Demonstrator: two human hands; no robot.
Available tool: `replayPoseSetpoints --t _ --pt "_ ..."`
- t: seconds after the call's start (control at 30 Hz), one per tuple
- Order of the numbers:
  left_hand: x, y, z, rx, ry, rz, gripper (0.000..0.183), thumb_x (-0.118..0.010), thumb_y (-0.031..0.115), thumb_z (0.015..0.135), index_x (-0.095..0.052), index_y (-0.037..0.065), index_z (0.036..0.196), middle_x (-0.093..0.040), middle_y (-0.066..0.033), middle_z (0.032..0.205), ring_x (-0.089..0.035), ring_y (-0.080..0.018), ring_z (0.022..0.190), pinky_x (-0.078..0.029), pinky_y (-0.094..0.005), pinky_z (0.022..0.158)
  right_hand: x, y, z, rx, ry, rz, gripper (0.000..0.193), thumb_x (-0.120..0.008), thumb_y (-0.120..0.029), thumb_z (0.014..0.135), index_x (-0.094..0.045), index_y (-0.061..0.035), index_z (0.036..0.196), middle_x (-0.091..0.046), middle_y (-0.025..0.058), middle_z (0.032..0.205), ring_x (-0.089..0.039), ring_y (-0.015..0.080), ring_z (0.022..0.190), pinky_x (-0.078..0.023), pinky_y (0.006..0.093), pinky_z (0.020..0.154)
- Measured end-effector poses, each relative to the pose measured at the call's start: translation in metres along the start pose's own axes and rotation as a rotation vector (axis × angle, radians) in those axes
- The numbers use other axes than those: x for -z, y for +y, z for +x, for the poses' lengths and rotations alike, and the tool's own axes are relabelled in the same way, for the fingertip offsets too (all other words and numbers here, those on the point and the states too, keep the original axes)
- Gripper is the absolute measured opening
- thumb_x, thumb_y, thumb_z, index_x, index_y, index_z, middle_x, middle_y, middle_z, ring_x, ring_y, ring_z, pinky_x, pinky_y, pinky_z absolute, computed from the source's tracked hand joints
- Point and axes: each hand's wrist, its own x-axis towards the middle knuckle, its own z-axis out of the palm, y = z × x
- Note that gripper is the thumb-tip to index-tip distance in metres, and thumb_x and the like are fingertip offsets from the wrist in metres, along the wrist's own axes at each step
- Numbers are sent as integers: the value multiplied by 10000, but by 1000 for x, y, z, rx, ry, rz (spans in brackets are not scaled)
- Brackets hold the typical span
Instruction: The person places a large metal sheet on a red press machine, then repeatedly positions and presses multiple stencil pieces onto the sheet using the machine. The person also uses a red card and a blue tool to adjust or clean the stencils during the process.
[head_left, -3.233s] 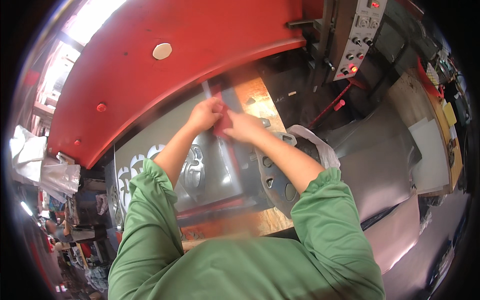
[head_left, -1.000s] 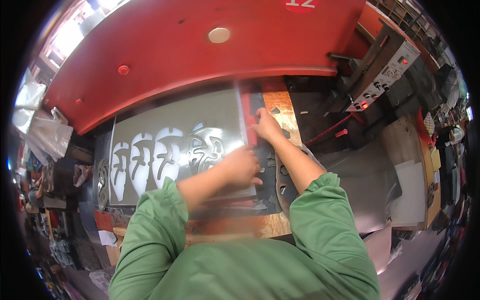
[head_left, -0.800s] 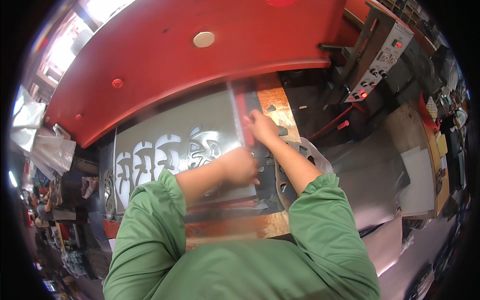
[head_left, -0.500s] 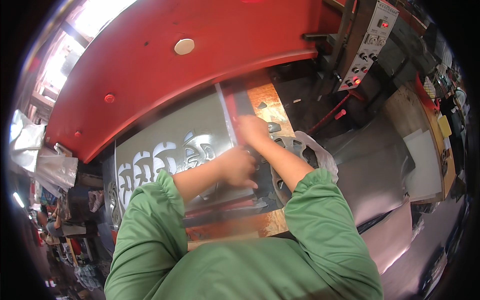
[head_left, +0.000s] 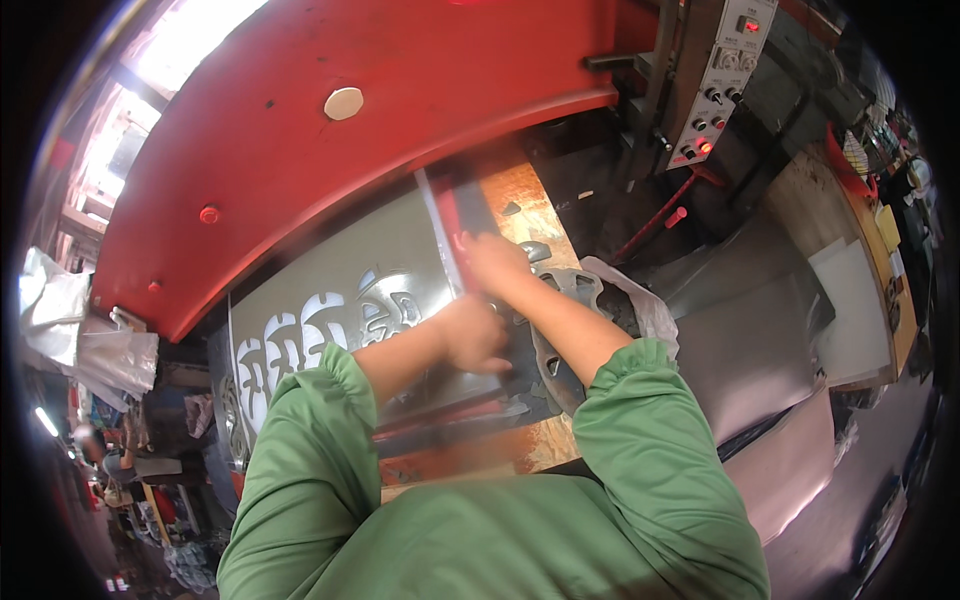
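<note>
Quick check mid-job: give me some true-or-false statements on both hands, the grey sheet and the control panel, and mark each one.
1. The left hand is nearer the person's body than the right hand. True.
2. The white shapes lie to the right of both hands. False: the white shapes are to the left of both hands, on the grey sheet.
3. The right hand is near the red strip. True, though whether its fingers press on it is unclear.
4. The control panel is at the lower left. False: the control panel is at the upper right.
5. Both hands are gloved. False: both are bare.
</note>
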Motion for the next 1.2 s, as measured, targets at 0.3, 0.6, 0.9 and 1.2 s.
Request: replayPoseSetpoints --t 0.3,0.6,0.9,1.2 --pt "3 1 0 -5 10 -5 381 -581 449 806 -641 97 673 -627 -89 726 -628 -303 727 -484 -430 733 9 -7 -5 146 3 -303 318 -398 -213 1009 -663 -82 1128 -666 81 1092 -639 247 1015 -492 404 836" --pt "-1 1 0 12 -1 -12 334 -585 402 771 -637 95 648 -631 -90 722 -628 -297 732 -484 -434 733 6 -8 7 230 -72 -429 295 -488 -198 950 -656 -71 1157 -682 79 1079 -646 246 1010 -482 402 837" --pt "-1 -1 1 17 -4 -29 360 -556 390 760 -721 74 704 -693 -120 767 -670 -317 752 -520 -455 701 -3 31 32 -86 -62 580 415 -627 -181 933 -586 -71 1331 -699 94 852 -656 174 716 -539 351 656" --pt "-5 -1 -1 17 65 -46 292 -587 372 736 -625 109 615 -616 -80 695 -614 -293 703 -473 -422 695 25 13 39 -249 -232 576 263 -691 -112 896 -612 -67 1142 -655 68 745 -600 127 589 -497 297 511"
